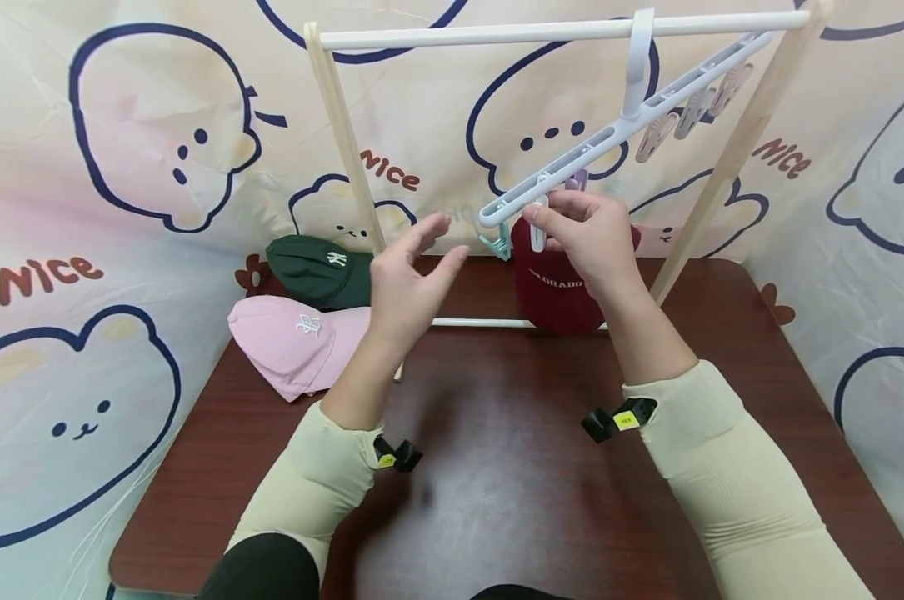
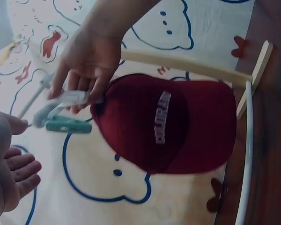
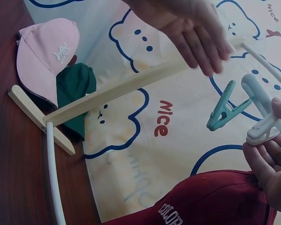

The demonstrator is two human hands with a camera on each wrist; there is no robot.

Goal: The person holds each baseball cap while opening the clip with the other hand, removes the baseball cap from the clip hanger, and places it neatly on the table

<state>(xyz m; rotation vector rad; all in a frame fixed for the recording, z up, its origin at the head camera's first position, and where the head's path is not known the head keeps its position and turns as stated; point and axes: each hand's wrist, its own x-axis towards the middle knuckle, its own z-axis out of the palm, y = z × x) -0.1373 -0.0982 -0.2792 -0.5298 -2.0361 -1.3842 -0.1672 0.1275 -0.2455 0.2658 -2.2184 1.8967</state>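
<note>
My right hand (image 1: 586, 237) pinches a white clothespin clip (image 1: 538, 227) near the low end of a white clip hanger (image 1: 564, 164). A teal clip (image 1: 501, 242) dangles beside it; the right wrist view shows this teal clip (image 3: 225, 112) with nothing in its jaws. A dark red cap (image 1: 552, 287) with white lettering hangs upright, brim down, just below and behind my right hand; what holds its top is hidden. To the left of the hanger's end, my left hand (image 1: 410, 279) is raised, thumb and fingers apart, holding nothing. A purple clip (image 1: 577, 179) shows behind the hanger.
The hanger tilts from the top bar (image 1: 481, 35) of a wooden-sided rack. Several pale clips (image 1: 693, 112) hang on its high end. A pink cap (image 1: 302, 342) and a green cap (image 1: 320, 271) lie at the left of the brown table (image 1: 496, 467). Patterned cloth surrounds it.
</note>
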